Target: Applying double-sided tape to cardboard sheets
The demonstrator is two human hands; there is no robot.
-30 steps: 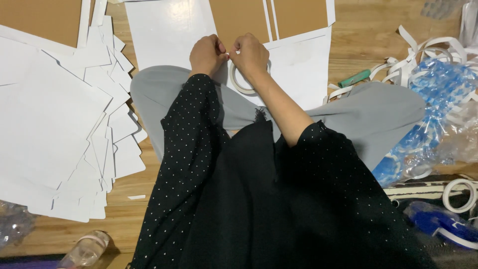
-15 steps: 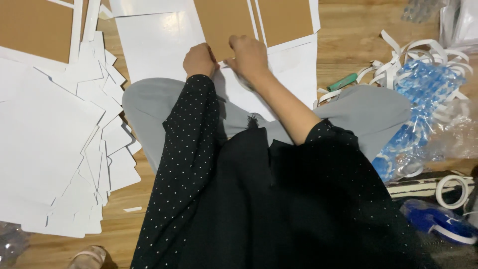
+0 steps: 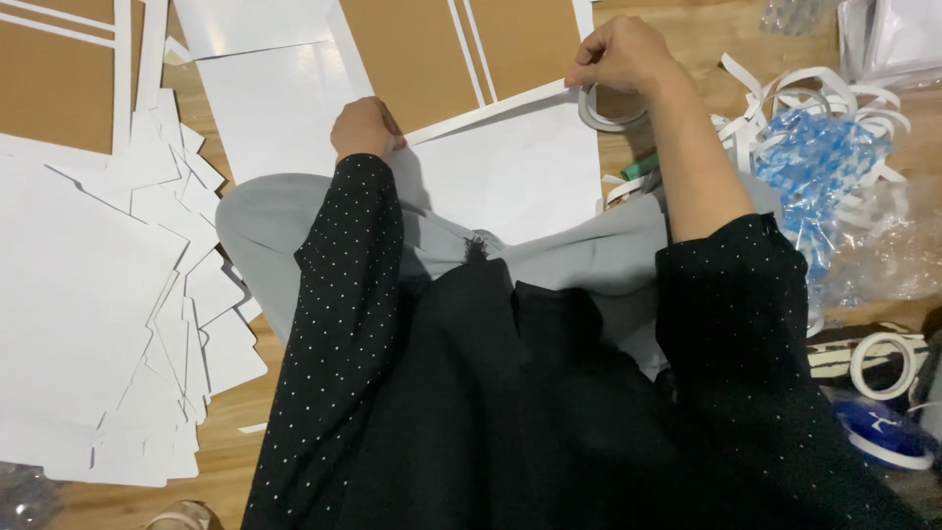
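Inspector: Tape roll (image 3: 610, 110), one, hangs under the right hand (image 3: 628, 54) at far right, its strip (image 3: 491, 110) running left along the white sheet (image 3: 510, 177).
Clerk: Grips?
Inspector: Right hand pinches the strip's end; left hand (image 3: 365, 128) is curled, pressing the strip's other end onto the sheet.
Clerk: Other counts?
Inspector: One more roll (image 3: 886, 365) near right. One white stack (image 3: 88, 294) left. The clear bag (image 3: 824, 167) at right holds blue-patterned stuff.

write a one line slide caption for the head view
Seated on a wooden floor, left hand pins a white sheet while right hand pulls a tape roll along its edge.
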